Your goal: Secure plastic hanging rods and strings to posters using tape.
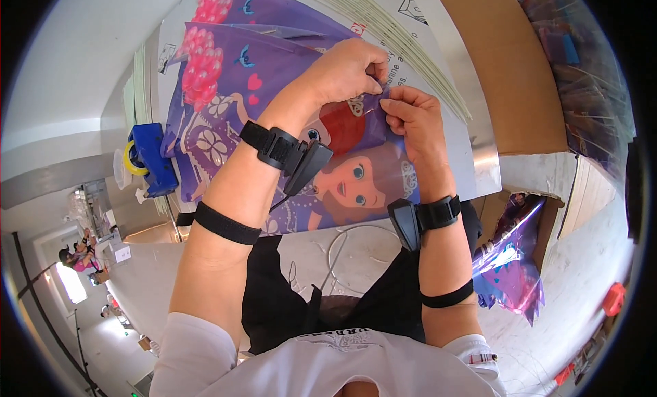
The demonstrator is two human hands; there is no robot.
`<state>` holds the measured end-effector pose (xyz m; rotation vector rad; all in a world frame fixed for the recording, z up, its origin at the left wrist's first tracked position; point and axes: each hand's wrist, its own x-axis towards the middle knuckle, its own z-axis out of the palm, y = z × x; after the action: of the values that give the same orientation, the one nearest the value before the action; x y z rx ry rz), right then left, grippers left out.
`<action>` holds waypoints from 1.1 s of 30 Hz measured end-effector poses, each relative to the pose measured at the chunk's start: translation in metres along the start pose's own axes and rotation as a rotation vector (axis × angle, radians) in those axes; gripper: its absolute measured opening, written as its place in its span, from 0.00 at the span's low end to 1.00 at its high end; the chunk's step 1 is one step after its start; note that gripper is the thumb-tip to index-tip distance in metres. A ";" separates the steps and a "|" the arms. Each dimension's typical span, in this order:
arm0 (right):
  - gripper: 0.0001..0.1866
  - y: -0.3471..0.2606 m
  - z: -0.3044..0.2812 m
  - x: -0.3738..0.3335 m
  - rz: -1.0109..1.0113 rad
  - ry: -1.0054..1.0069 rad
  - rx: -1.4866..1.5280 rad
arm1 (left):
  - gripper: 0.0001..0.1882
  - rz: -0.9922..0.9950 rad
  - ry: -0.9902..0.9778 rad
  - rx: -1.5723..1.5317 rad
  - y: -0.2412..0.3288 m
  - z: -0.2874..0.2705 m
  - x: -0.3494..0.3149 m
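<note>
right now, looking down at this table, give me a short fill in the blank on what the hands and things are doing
1. Both hands, the left hand and the right hand, pinch the edge of a printed ____ plastic sheet.
2. The tape dispenser left of the sheet is ____.
3. A bundle of thin pale rods lies ____ the hands.

Missing words: purple; blue; beyond

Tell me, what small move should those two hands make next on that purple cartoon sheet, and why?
Probably keep pinching and press the edge flat: the left hand and right hand both grip one spot on the purple printed sheet, fingertips nearly meeting there.
</note>
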<state>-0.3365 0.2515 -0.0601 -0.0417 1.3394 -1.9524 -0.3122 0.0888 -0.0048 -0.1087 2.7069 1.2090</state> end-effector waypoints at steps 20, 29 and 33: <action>0.03 0.008 0.008 -0.001 -0.115 0.093 0.009 | 0.13 0.017 -0.078 0.049 0.000 -0.013 0.002; 0.04 0.016 0.024 -0.007 -0.224 0.340 0.015 | 0.06 -0.018 0.064 -0.014 0.004 -0.002 -0.004; 0.07 0.020 0.029 -0.010 -0.298 0.402 0.088 | 0.06 0.024 0.145 -0.159 0.011 0.002 -0.011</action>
<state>-0.3061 0.2308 -0.0592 0.2168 1.5710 -2.3589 -0.3030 0.0974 0.0035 -0.1925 2.7357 1.4763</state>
